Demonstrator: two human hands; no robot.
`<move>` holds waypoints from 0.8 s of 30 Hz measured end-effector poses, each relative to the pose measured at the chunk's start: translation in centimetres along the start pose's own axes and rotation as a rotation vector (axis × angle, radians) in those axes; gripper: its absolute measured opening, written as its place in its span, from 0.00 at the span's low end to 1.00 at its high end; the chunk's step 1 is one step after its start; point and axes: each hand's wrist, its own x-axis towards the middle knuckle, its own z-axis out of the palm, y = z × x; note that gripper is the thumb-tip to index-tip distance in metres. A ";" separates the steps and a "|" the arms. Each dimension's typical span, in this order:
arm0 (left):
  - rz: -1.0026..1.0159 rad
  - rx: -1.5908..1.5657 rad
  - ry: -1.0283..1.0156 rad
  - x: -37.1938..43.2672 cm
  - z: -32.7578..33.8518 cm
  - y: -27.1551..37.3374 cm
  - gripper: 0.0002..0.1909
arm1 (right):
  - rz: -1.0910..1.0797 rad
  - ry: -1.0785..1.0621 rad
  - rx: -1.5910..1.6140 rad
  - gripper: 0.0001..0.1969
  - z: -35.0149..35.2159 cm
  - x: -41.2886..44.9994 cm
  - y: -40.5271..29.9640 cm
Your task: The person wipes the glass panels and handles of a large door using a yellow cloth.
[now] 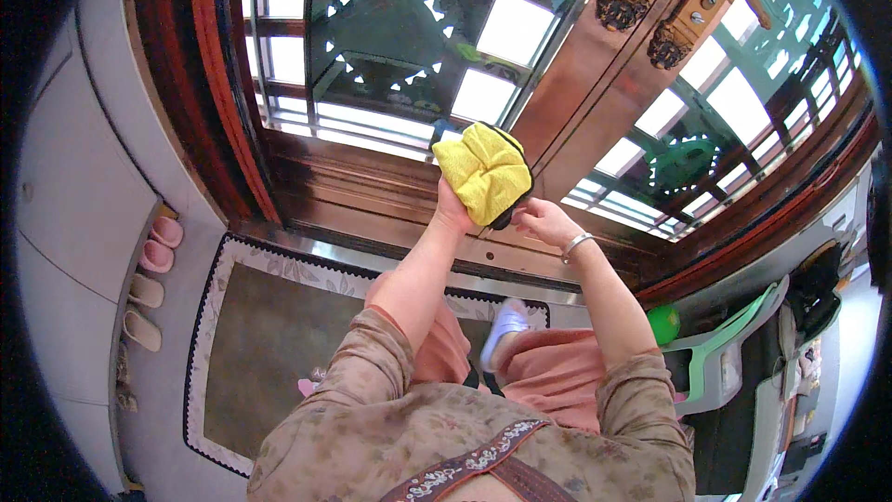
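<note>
A folded yellow cloth with dark edging (484, 171) is held up before the lower part of a reddish-brown double door (557, 111). My left hand (454, 206) grips it from below on its left side, the fingers mostly hidden behind it. By the cloth's lower right corner is my right hand (540, 219), its fingers bent at the dark edge; whether they pinch it is too small to tell. A bracelet (577, 245) circles the right wrist. Glass panes with a dark grid fill the door, and ornate gold-coloured handle plates (686, 14) sit at the upper right.
A bordered floor mat (279, 355) lies below the door. Pink slippers (157, 256) and beige slippers (143, 331) stand along a pale cabinet (77, 223) at the left. To the right are a green ball (663, 323) and a green and grey plastic chair (704, 355).
</note>
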 end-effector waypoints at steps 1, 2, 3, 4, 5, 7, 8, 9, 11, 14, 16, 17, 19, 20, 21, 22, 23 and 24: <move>-0.009 -0.013 -0.006 -0.2 0.3 -0.3 0.30 | 0.000 0.008 0.005 0.14 -0.5 -0.2 0.2; -0.017 -0.025 -0.011 -0.2 0.7 -0.5 0.30 | -0.041 0.099 -0.102 0.13 -1.1 -0.2 0.4; -0.021 -0.017 -0.007 -0.2 0.8 -0.5 0.30 | -0.081 0.185 -0.203 0.12 -1.1 -0.3 0.2; -0.003 0.001 0.037 -0.2 0.9 -0.6 0.29 | -0.042 0.264 -0.201 0.12 -1.3 -0.6 -0.6; 0.016 0.020 0.080 -0.1 1.0 -0.5 0.29 | -0.045 0.261 -0.192 0.12 -1.1 0.0 -0.6; -0.008 0.044 0.101 0.0 1.3 -0.9 0.29 | -0.333 0.558 -0.060 0.11 -1.0 1.0 0.3; -0.026 0.066 0.114 0.1 1.4 -1.1 0.29 | -0.318 0.592 -0.040 0.14 -1.2 1.8 0.7; -0.022 0.082 0.119 0.2 1.3 -0.7 0.29 | -0.325 0.588 -0.025 0.14 -0.7 2.5 0.2; -0.127 0.271 0.100 0.1 1.1 -0.3 0.28 | -0.496 0.697 0.267 0.18 0.2 3.3 -1.7; -0.183 0.388 0.176 -0.1 1.1 0.1 0.26 | -0.766 0.636 -0.050 0.19 0.1 3.4 -4.6; -0.241 0.454 0.190 0.3 -0.4 0.2 0.27 | -0.757 0.629 -0.005 0.16 0.5 4.6 -3.4; -0.238 0.458 0.197 0.5 -1.1 0.1 0.27 | -0.748 0.623 0.035 0.14 0.7 5.1 -2.8; -0.139 0.482 0.168 0.7 -1.8 0.0 0.21 | -0.722 0.674 0.113 0.10 1.2 6.1 -1.7; -0.136 0.490 0.180 0.8 -2.1 0.2 0.21 | -0.731 0.699 0.189 0.10 1.1 6.9 -1.0; -0.061 0.618 0.277 0.8 -2.4 0.5 0.20 | -0.739 0.723 0.267 0.11 0.9 7.3 -0.9; 0.016 0.746 0.373 0.8 -2.6 0.7 0.18 | -0.730 0.726 0.303 0.12 0.7 7.8 -0.8; 0.022 0.757 0.386 0.6 -2.8 1.0 0.18 | -0.751 0.724 0.324 0.13 0.6 8.2 -0.7; 0.110 0.876 0.450 0.5 -2.8 1.6 0.17 | -0.768 0.708 0.376 0.12 0.4 8.8 -0.6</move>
